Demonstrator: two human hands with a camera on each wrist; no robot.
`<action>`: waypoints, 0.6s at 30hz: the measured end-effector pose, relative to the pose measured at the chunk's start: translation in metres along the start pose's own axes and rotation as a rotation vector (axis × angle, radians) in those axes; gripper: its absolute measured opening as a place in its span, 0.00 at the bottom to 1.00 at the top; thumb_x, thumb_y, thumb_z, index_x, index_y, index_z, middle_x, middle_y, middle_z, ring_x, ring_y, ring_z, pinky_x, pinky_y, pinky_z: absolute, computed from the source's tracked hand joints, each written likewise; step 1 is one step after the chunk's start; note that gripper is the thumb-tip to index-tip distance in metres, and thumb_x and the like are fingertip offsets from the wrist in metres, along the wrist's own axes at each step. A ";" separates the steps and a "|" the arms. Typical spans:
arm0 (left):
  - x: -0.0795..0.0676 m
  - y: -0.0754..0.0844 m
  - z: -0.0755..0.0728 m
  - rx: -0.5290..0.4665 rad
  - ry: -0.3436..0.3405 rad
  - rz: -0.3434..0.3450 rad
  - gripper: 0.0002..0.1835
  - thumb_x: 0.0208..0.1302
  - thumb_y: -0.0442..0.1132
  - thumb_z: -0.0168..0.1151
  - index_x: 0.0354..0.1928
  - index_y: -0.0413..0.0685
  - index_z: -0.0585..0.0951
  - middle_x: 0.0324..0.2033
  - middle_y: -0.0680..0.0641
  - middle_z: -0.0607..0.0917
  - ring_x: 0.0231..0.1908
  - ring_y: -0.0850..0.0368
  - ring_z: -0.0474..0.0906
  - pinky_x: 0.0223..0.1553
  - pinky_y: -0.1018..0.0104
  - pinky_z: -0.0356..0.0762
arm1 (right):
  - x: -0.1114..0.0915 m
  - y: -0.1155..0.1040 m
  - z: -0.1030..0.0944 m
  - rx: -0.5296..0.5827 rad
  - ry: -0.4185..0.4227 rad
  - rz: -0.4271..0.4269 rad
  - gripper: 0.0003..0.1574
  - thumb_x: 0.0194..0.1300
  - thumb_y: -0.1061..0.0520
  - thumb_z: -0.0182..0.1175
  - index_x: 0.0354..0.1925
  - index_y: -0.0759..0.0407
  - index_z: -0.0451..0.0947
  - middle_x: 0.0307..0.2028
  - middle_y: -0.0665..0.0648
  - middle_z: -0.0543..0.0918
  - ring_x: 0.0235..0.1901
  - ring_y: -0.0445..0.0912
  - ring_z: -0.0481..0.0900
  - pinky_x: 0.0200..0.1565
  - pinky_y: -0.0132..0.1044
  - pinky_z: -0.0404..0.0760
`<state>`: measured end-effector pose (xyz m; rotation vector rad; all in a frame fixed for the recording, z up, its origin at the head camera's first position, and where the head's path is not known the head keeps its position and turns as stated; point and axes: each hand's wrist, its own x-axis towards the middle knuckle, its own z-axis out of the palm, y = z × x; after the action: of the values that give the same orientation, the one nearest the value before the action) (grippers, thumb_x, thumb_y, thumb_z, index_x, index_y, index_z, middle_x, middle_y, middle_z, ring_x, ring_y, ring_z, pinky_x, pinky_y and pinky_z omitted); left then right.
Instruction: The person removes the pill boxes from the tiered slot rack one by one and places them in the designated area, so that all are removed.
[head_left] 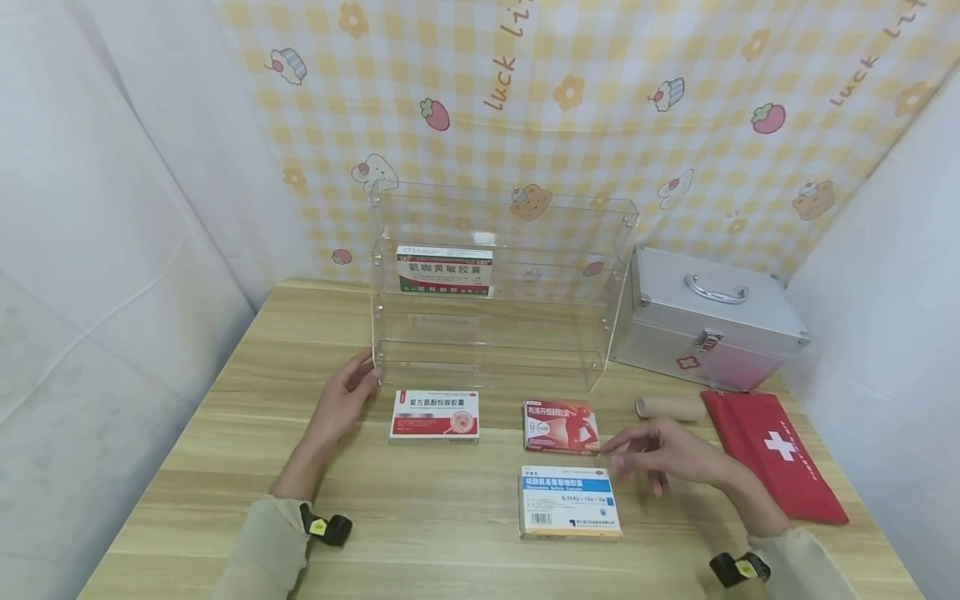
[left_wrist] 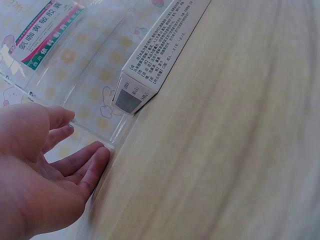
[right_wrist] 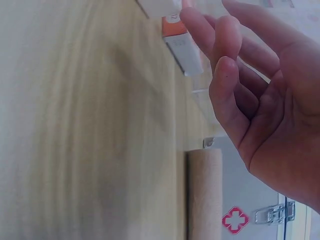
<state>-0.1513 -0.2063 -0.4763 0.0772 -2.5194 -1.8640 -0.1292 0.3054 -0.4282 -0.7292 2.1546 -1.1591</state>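
Note:
At the lower left corner of a clear acrylic rack (head_left: 491,332), my left hand (head_left: 347,398) touches the side panel with its fingertips. In the left wrist view, the fingers (left_wrist: 82,167) lie against the panel edge. A white-and-red medicine box (head_left: 433,416) lies just right of that hand. My right hand (head_left: 660,454) hovers with loosely bent fingers and nothing in its grasp. Its fingertips are near a red medicine box (head_left: 561,427). Closer to me lies a blue-and-white medicine box (head_left: 568,502). Another medicine box (head_left: 446,271) stands on a shelf of the rack.
A silver first-aid case (head_left: 708,317) stands at the back right. In front of it lie a brown cardboard tube (head_left: 670,408) and a red pouch (head_left: 780,458) with a white cross. A yellow checked curtain (head_left: 570,92) hangs behind the wooden table (head_left: 247,417).

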 end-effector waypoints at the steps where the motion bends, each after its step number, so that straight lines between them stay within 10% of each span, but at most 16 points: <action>1: 0.000 0.000 0.000 0.000 -0.001 -0.001 0.29 0.74 0.50 0.53 0.74 0.60 0.62 0.66 0.39 0.71 0.63 0.40 0.68 0.62 0.46 0.68 | 0.001 -0.002 -0.001 -0.003 0.011 0.005 0.19 0.69 0.55 0.62 0.56 0.59 0.80 0.31 0.62 0.86 0.13 0.51 0.78 0.15 0.44 0.80; 9: 0.001 -0.002 0.000 0.003 0.004 -0.001 0.29 0.74 0.50 0.53 0.74 0.60 0.63 0.66 0.40 0.71 0.63 0.41 0.68 0.62 0.45 0.67 | 0.015 -0.026 -0.010 -0.086 0.174 0.007 0.23 0.67 0.52 0.64 0.58 0.59 0.78 0.42 0.60 0.85 0.18 0.60 0.80 0.16 0.42 0.79; 18: 0.001 -0.002 0.000 -0.006 -0.002 0.002 0.29 0.74 0.50 0.53 0.74 0.59 0.63 0.66 0.40 0.71 0.63 0.41 0.68 0.62 0.46 0.68 | 0.040 -0.071 -0.026 -0.198 0.344 -0.072 0.22 0.66 0.51 0.65 0.58 0.45 0.78 0.43 0.54 0.86 0.16 0.49 0.79 0.12 0.39 0.74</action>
<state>-0.1517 -0.2068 -0.4787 0.0731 -2.5140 -1.8723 -0.1610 0.2583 -0.3646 -0.7407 2.5769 -1.1904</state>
